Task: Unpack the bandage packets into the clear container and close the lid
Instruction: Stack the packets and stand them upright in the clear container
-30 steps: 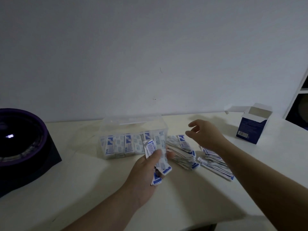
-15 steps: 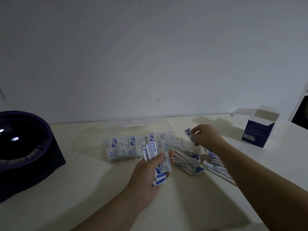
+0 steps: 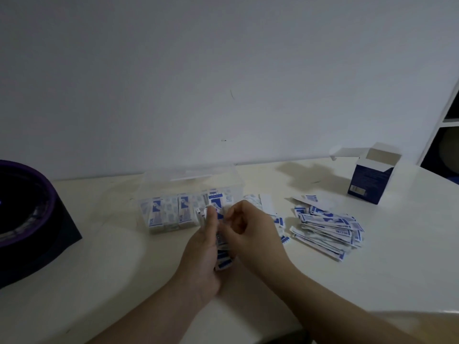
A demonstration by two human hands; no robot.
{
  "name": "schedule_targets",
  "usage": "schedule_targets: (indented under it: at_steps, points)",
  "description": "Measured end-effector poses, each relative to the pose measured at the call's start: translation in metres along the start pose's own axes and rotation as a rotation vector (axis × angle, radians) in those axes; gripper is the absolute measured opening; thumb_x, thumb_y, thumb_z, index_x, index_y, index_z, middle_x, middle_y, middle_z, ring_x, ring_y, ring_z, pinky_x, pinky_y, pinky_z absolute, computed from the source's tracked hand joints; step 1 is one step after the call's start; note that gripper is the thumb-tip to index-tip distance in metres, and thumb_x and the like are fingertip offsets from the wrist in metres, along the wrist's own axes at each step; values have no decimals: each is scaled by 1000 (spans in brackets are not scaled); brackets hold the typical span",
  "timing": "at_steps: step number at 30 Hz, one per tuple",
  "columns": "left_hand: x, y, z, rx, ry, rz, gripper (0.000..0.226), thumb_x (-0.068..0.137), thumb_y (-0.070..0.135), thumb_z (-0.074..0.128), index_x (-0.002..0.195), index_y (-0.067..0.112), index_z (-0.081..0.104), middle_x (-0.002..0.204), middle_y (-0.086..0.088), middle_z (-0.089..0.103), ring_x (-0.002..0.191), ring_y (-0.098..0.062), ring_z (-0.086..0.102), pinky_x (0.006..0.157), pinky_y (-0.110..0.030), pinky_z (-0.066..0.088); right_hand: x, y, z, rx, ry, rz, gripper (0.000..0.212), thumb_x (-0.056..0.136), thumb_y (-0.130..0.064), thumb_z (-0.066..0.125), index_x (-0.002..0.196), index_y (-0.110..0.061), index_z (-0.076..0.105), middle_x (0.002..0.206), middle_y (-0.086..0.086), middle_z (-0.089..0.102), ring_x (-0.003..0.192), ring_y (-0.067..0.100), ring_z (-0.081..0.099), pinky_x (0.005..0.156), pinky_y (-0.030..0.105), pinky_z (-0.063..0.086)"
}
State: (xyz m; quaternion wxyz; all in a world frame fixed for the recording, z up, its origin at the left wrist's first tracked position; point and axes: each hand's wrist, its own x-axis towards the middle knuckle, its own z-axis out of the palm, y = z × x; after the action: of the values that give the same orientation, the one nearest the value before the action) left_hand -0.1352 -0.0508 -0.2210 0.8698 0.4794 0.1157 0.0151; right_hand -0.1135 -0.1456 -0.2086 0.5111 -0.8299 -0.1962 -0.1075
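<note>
A clear container (image 3: pixel 191 181) stands near the wall with its lid open, and several blue-and-white bandage packets (image 3: pixel 169 213) stand upright inside it. My left hand (image 3: pixel 201 254) grips a stack of bandage packets (image 3: pixel 222 252) just in front of the container. My right hand (image 3: pixel 250 232) is against that stack, fingers curled onto the packets from the right. A loose pile of bandage packets (image 3: pixel 327 228) lies on the table to the right of my hands. More packets (image 3: pixel 263 204) lie partly hidden behind my right hand.
An open dark blue cardboard box (image 3: pixel 370 181) stands at the back right. A dark round object with a purple rim (image 3: pixel 27 209) sits at the left edge. The cream table (image 3: pixel 119 269) curves away at the front right. A white shelf unit (image 3: pixel 447 120) is at the far right.
My right hand has moved left from the pile over to the stack in my left hand, carrying a picked-up packet. My left hand keeps its grip and has barely shifted.
</note>
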Motion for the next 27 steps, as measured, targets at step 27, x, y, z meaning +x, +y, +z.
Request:
schedule_targets:
  at_steps: [27]
  points:
    - [-3,5,6,-178,-80,-62,20,97,14,43,97,9,63,76,-7,73,56,-14,67,51,-25,55,36,10,-90,428,-68,250,19,83,3,63,77,-13,69,79,14,68,70,22,58,71,29,50]
